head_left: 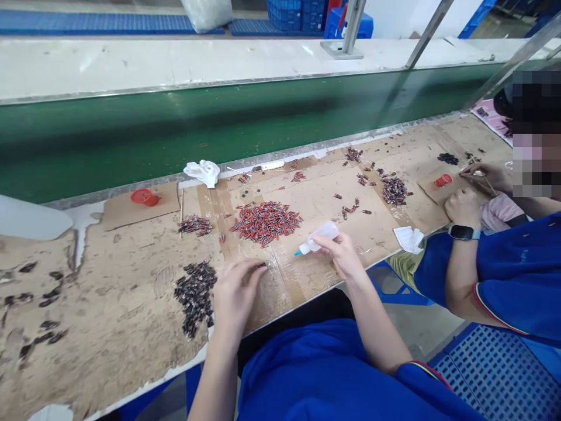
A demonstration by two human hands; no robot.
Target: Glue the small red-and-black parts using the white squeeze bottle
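bottle [326, 230], nozzle [298, 253] dipped, sits in the curled right hand [344, 252], left hand [234, 287] pinched closed on a dark bit [263, 265], and a hard squeeze could drip on cardboard [131, 316].

And it's a factory floor, a hand-assembly line by the look of it! Across twelve o'clock runs a green conveyor belt [188, 120], edged by a long white ledge [109, 64], with a metal post [350, 32] standing at one o'clock. Here's the workbench [118, 316], sheeted in stained cardboard, small components heaped in bulk: red parts [267, 223] mid-bench, black parts [195, 295] between seven and eight. At three to four o'clock, a co-worker [526, 266] sits along the same bench, and look, stripe-cuffed blue shirts on both people, uniform-style! Beyond the belt at twelve, blue plastic crates [284, 14]; at four, a perforated blue plastic platform [504, 365].
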